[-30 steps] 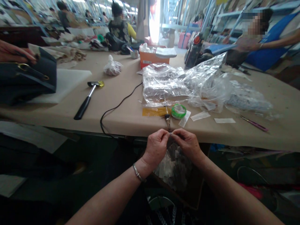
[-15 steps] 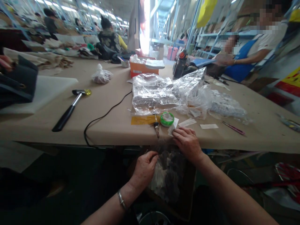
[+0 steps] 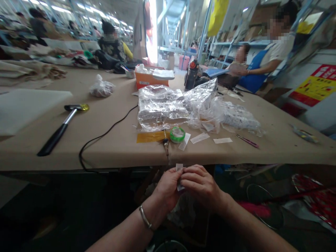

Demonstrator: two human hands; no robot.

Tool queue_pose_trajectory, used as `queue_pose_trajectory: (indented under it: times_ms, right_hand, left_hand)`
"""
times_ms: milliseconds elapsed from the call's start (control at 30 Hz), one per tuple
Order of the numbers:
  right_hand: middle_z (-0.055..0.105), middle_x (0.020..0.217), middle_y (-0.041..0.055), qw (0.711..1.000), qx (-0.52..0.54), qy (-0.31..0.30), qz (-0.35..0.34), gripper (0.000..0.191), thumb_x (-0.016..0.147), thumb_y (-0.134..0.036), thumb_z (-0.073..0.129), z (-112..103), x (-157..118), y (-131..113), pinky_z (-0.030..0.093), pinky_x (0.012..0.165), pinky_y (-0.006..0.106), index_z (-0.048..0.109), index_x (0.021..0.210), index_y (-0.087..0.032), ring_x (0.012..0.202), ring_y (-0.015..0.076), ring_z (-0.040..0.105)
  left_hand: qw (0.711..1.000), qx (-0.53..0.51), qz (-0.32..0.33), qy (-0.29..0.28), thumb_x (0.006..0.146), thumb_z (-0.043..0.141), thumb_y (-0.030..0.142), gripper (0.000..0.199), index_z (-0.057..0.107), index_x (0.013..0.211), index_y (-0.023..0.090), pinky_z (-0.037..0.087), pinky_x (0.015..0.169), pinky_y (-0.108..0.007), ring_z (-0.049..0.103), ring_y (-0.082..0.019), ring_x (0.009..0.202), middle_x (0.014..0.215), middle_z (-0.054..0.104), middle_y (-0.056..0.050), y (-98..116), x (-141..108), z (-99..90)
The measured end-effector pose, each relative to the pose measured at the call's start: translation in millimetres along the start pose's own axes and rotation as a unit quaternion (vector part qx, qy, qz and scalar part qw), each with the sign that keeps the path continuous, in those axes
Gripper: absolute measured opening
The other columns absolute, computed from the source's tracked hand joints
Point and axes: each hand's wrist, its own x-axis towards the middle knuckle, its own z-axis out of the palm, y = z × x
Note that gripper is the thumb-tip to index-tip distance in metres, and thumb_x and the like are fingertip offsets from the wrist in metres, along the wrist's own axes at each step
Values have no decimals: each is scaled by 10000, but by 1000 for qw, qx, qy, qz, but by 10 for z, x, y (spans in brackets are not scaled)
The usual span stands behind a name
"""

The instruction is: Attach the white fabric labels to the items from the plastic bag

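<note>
Below the table's front edge, my left hand and my right hand meet with fingertips closed on a small whitish strip. Its ends show above and below the fingers; the middle is covered. Just beyond lies a soldering-iron-like tool, its tip toward me. Beside it are a green-rimmed round container and an amber sheet. Three pale strips lie to the right: a near one, a middle one and a far one.
Clear plastic bags cover the table's middle. A hammer lies left, with a black cord between. Tweezers and snips are on the right. Behind stand an orange box and a bottle. A co-worker is at back right.
My right hand has left the pale strips at the table edge and come down to my left hand. A strip now shows between both hands. The dark bag at far left is out of view.
</note>
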Motion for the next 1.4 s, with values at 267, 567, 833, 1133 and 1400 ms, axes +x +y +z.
queue_pose_trajectory:
  times_ms: [267,567,833,1133,1400]
  right_hand:
    - [472,1313,216,938,-248,-68,231,636,842,-454,591,-138,121,801,340,1014,535,460,1301,-33,1239,382,370]
    - [656,1050,89,978,-101,65,169,181,921,-232,491,-149,-177,773,439,963,419,656,982,-188,1073,232,565]
    - [664,1035,71,995,84,53,29,150,909,-178,504,79,-219,54,458,966,427,639,967,-209,1092,207,571]
    - [658,1051,71,998,63,-7,-14,176,913,-142,471,146,-274,-61,435,1008,423,632,957,-199,1127,197,546]
    - [654,1021,82,998,61,-12,-19,154,895,-104,483,120,-259,-122,417,1027,423,615,942,-167,1099,189,553]
  left_hand:
    - [991,102,-42,79,840,557,166,128,543,962,131,487,528,-246,609,-155,556,651,608,-32,-36,-75,-48]
    - [987,130,-54,78,825,573,185,89,566,876,113,496,530,-262,606,-156,563,700,623,-58,-70,-17,-73]
    - [998,-3,-65,-9,815,482,79,143,624,797,71,482,552,-238,584,-133,587,723,627,-83,14,-31,29]
    - [993,-37,-108,-30,898,377,183,311,628,746,79,477,583,-229,591,-140,618,680,619,-97,35,-98,15]
    - [997,-24,-67,-4,811,498,30,195,620,667,79,432,522,-174,553,-93,559,648,602,-58,17,-135,53]
